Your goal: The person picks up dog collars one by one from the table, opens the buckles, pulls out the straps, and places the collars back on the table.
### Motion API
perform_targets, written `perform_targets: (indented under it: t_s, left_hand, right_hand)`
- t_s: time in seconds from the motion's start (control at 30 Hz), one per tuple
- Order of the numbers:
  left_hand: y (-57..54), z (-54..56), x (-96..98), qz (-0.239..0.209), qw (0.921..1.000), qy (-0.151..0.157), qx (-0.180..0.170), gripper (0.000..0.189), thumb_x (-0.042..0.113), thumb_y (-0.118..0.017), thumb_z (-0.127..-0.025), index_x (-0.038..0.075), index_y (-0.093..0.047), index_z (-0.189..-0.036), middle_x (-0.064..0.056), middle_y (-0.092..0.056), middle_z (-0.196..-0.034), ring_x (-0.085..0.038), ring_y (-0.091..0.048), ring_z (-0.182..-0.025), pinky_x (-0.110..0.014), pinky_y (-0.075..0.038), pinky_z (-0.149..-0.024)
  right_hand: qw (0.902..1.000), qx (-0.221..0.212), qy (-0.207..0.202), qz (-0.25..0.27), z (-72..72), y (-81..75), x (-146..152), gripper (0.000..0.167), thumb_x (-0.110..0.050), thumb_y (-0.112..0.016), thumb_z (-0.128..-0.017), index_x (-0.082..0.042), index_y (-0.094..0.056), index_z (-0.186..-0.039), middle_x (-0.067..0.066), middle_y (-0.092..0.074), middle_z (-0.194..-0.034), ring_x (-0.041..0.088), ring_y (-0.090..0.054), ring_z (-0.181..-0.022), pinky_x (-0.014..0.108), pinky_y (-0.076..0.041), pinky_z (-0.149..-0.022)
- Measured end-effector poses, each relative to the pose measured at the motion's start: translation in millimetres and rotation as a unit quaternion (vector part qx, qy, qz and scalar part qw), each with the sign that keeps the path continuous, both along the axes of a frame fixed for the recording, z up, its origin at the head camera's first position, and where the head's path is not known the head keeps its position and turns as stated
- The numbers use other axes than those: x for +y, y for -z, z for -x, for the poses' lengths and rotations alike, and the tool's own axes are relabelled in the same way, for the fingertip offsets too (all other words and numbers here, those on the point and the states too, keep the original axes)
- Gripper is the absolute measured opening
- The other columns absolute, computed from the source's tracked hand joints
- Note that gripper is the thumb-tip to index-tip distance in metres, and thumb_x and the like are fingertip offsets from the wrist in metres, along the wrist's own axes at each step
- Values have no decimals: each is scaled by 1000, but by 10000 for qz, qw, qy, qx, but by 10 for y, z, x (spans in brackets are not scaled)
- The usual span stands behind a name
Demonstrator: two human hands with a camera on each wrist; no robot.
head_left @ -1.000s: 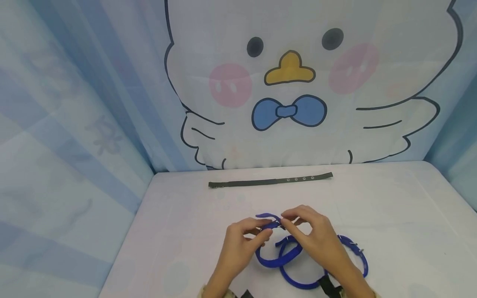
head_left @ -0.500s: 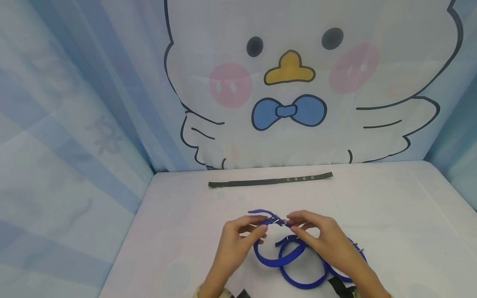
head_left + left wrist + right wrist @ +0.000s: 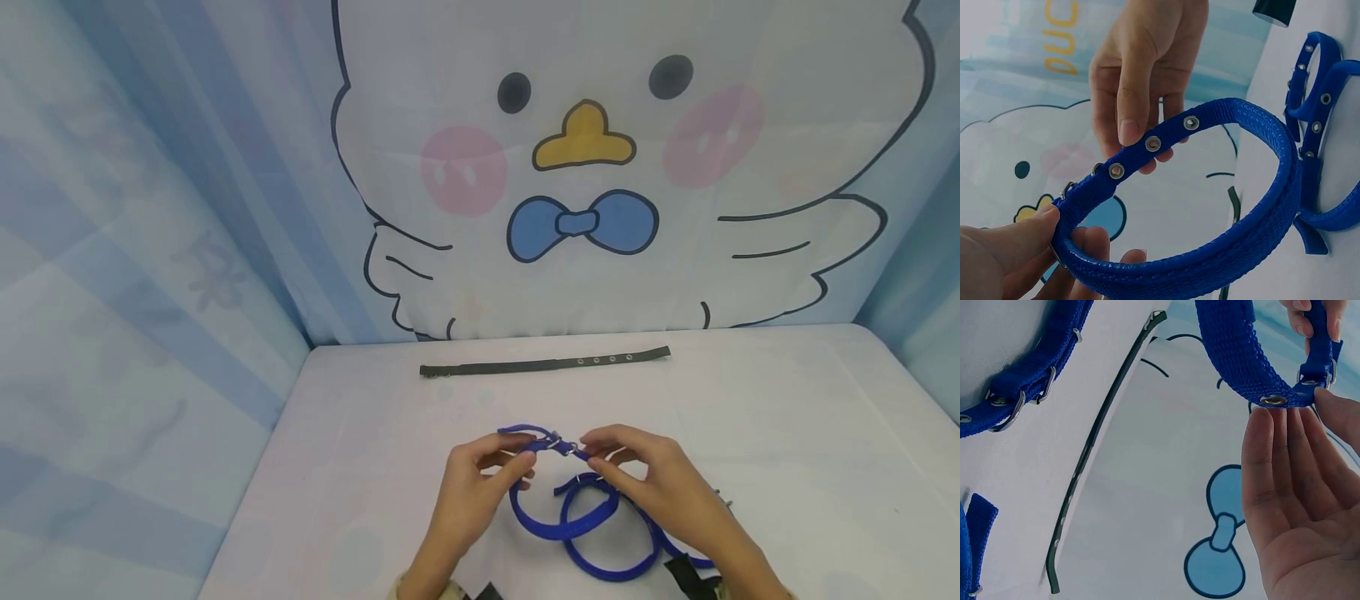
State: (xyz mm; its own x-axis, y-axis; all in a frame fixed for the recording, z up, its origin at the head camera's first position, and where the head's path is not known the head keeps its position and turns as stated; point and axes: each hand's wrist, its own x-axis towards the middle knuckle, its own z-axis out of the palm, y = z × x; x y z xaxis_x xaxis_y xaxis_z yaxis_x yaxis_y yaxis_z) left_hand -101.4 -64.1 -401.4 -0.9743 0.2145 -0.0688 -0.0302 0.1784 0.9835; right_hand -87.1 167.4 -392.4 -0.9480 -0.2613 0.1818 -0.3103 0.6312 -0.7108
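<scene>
- We see the left hand (image 3: pixel 480 483) on the left; its grip pinches a blue collar (image 3: pixel 567 530) between thumb and fingers, close to the silver buckle (image 3: pixel 553 442).
- The right hand (image 3: pixel 652 471), just across from it, has its grip on the same collar; we see thumb and fingertips pinching the strap to the right of the buckle, near the metal eyelets (image 3: pixel 1154 144).
- We find the held collar as a loop between the two hands, over the near part of the table (image 3: pixel 360 433), its strap tail (image 3: pixel 517 428) jutting left beyond the buckle.
- Beneath and to the right of it we see a second blue collar (image 3: pixel 615 576) lying on the table; the loops overlap in the head view, and we cannot tell whether they touch.
- Farther right, partly hidden by the right forearm, we see a third blue collar (image 3: pixel 684 555).
- Near the table's far edge we see a dark green strap (image 3: pixel 543 365) lying almost straight from left to right, with eyelets toward its right end.
- Behind the table we see a curtain (image 3: pixel 582 292) printed with a blue bow tie (image 3: pixel 577 223).
</scene>
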Motion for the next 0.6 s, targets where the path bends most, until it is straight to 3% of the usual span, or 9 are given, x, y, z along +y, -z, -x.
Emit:
perform_targets:
  t_s: [0.27,0.6]
  left_hand:
    - [-7,0,-46,112,9992,-224,323,26,26,-71,-93,7,-73,-111,-10,-73,-96,-23,-72,-82,-23,-61,-72]
    - [-18,-1,-98,-19,9986,-328,419,29,26,-70,-94,5,-72,-114,-11,-73,-95,-21,-72,-81,-24,-61,-73]
  right_hand:
    - [9998,-176,73,52,-18,-29,41,28,-15,-73,-91,-20,-67,-119,-11,-71,-102,4,-65,-88,23,-57,-71]
    - [9998,-163,-14,134,-30,-20,86,29,-12,-73,-91,-18,-66,-119,-11,-71,-101,1,-64,-88,28,-60,-77]
